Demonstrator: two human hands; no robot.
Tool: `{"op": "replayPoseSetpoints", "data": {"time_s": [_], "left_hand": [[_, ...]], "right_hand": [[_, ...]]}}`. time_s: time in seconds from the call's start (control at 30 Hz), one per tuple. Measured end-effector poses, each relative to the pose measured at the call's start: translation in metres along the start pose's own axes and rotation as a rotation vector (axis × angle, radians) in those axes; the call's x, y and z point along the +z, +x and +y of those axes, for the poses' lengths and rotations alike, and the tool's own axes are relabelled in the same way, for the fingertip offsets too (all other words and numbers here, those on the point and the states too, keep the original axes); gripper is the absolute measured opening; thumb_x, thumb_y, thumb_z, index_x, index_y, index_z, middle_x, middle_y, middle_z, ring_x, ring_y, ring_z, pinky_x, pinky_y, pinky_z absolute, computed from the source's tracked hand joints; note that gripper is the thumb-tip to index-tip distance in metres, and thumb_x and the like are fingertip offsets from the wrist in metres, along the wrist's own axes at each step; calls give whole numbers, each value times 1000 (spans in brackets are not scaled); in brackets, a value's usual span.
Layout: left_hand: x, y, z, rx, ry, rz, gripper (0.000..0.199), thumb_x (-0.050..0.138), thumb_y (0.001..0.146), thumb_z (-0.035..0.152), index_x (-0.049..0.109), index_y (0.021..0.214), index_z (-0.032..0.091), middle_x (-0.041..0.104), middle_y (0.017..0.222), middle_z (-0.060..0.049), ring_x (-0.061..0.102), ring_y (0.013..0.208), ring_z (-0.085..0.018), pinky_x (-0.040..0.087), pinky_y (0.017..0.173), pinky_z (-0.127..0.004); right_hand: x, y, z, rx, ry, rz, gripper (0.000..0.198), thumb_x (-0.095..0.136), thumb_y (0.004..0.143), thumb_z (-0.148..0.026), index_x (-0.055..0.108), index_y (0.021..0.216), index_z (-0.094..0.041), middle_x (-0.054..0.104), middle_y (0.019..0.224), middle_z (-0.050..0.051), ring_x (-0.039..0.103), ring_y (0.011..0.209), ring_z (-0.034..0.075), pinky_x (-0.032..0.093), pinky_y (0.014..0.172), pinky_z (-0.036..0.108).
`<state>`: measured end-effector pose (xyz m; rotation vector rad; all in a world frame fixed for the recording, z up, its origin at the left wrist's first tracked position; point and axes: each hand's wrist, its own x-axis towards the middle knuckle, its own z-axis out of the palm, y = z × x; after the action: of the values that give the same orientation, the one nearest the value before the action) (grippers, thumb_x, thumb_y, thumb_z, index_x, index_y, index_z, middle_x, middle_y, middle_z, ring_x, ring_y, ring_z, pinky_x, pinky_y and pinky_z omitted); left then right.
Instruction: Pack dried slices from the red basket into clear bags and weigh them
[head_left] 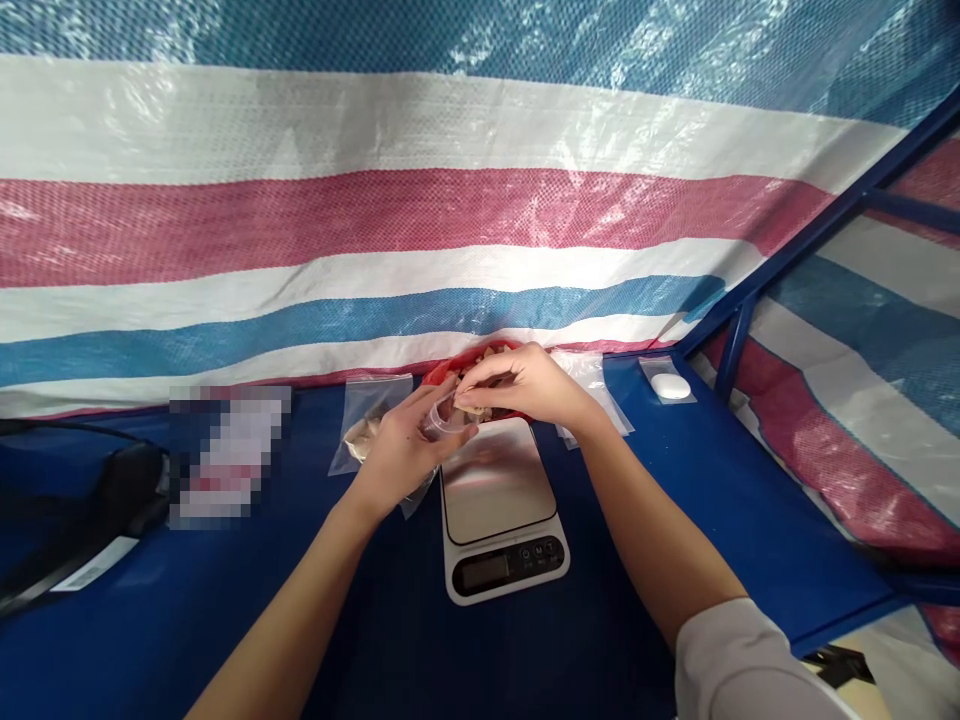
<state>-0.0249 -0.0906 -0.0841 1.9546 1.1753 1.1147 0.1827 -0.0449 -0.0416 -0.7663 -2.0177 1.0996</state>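
My left hand (399,446) is wrapped round a small clear plastic cup (444,418), tilted with its mouth toward my right hand. Over the cup's rim, the fingers of my right hand (541,384) pinch a pale brown, flaky piece (472,408) whose kind I cannot make out. Just behind both hands is a red container (441,373) with similar brown pieces, partly covered by my hands. A white kitchen scale (501,485) lies below the hands, nothing on its metal plate; its display looks dark.
Left of the scale lies a clear zip bag (379,395) with pale brown contents. Clear plastic bags (592,385) lie to the right, near a bagged white oval object (670,386). A black device (112,500) sits far left. Striped sheeting (375,220) backs the blue table (675,500).
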Motion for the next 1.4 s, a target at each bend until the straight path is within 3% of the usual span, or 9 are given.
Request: {"op": "replayPoseSetpoints", "data": {"time_s": [0.17, 0.3, 0.53, 0.73, 0.9, 1.03, 1.17, 1.3, 1.4], "left_hand": [[1, 1, 4, 18, 25, -13, 39, 75, 86, 44, 73, 118, 21, 72, 125, -10, 68, 116, -30, 54, 104, -45], [0, 1, 4, 2, 31, -14, 45, 76, 85, 44, 71, 123, 21, 72, 125, -10, 67, 118, -32, 51, 107, -47], [-4, -1, -4, -133, -17, -22, 78, 82, 77, 48, 57, 146, 20, 66, 140, -14, 61, 130, -35, 47, 113, -52], [-2, -1, -7, -91, -7, 46, 75, 78, 82, 50, 56, 148, 22, 71, 132, -11, 68, 120, -31, 52, 107, -47], [-7, 0, -4, -116, 13, 100, 75, 78, 80, 56, 60, 143, 21, 70, 134, -10, 65, 125, -32, 50, 111, -47], [-14, 1, -4, -188, 20, 136, 78, 79, 77, 60, 62, 141, 18, 72, 130, -10, 66, 124, -33, 50, 112, -47], [-17, 1, -5, -217, 15, 131, 78, 80, 76, 59, 63, 140, 19, 74, 128, -9, 67, 123, -32, 50, 112, -47], [-16, 1, -4, -181, 19, 122, 77, 80, 76, 58, 62, 141, 20, 71, 133, -9, 65, 125, -32, 50, 112, -46], [-16, 1, -5, -173, 15, 122, 74, 80, 77, 56, 63, 140, 21, 71, 135, -9, 65, 126, -32, 50, 111, -46]], "right_hand": [[12, 3, -6, 28, -319, -36, 10, 72, 89, -28, 82, 87, -25, 77, 79, -3, 67, 75, 15, 52, 84, 30], [18, 7, -5, 27, -439, -47, 11, 71, 91, -28, 82, 90, -29, 79, 85, -5, 68, 83, 17, 49, 92, 31], [18, 5, -5, 35, -259, -79, 15, 71, 90, -29, 81, 102, -26, 80, 94, -2, 72, 87, 16, 53, 88, 29], [7, 3, 1, 36, -154, -4, 16, 74, 88, -30, 82, 102, -27, 80, 103, 1, 74, 93, 19, 58, 83, 29], [-9, 1, 13, 12, -91, 46, 18, 74, 88, -28, 81, 103, -22, 80, 103, 4, 74, 90, 18, 57, 81, 29], [-18, 0, 23, 100, -328, 31, 18, 71, 88, -20, 82, 102, -21, 80, 99, 3, 71, 89, 18, 53, 82, 29], [-12, 4, 26, 172, -649, -134, 21, 63, 93, -17, 83, 98, -21, 78, 96, 5, 67, 93, 20, 48, 85, 32], [6, 9, 23, 243, -929, -248, 28, 58, 97, -30, 79, 114, -24, 76, 113, 10, 63, 110, 29, 48, 84, 35], [18, 12, 20, 321, -1043, -257, 34, 57, 96, -39, 78, 118, -24, 75, 114, 12, 64, 110, 33, 49, 75, 36]]}}
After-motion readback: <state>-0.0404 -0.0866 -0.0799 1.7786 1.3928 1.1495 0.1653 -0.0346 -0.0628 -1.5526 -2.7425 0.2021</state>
